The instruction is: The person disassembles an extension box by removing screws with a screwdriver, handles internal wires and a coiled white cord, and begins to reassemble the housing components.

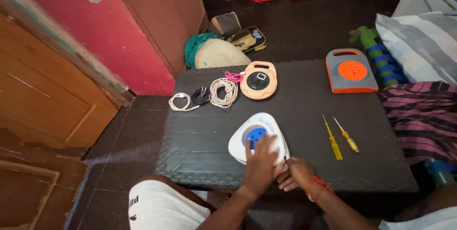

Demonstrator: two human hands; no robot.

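Observation:
A white rounded-triangle cable reel (247, 132) with a blue socket disc (254, 135) lies on the dark foam mat (295, 111) near its front edge. My left hand (262, 163) lies on top of the reel's near half, fingers spread, pressing it down. My right hand (296, 175), with a red thread at the wrist, has its fingers curled at the reel's near right edge. Two yellow-handled screwdrivers (341, 137) lie side by side on the mat just right of the reel, untouched.
A peach round reel (258, 80) with a black centre, a pink cord and coiled white and black cables (209, 96) lie at the mat's far left. A grey and orange reel (350, 70) stands far right. Cushions and striped cloth (421, 111) border the right, a pink wall the left.

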